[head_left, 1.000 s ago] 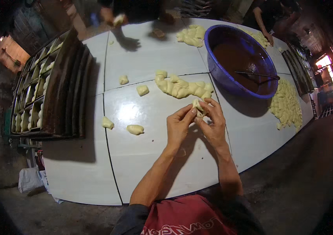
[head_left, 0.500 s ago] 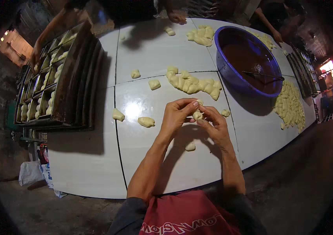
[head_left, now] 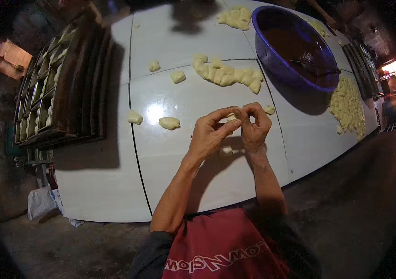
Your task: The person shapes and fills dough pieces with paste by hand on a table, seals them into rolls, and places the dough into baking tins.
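Observation:
My left hand (head_left: 212, 134) and my right hand (head_left: 256, 130) meet over the white tiled table (head_left: 95, 195), fingers pinched round a small pale dough piece (head_left: 232, 116), partly hidden by them. A small lump (head_left: 227, 150) lies below them, and another (head_left: 269, 109) just right of my right hand. To the left are two shaped pieces (head_left: 169, 123) (head_left: 134, 117); farther back sit two squarish pieces (head_left: 178, 76) (head_left: 154, 65) and a long cluster of dough pieces (head_left: 226, 76).
Stacked metal trays (head_left: 81, 88) holding dough stand at left, more trays (head_left: 361, 67) at right. A blue basin (head_left: 265, 46) of brown liquid with a dark utensil is back right, near dough piles (head_left: 347, 107) (head_left: 233, 17). A co-worker's arm (head_left: 326, 16) shows at top right.
My right hand's fingers have risen and curled more tightly over the dough. Co-workers' hands at top and over the left trays have left view or become hard to see. The table sits higher in view.

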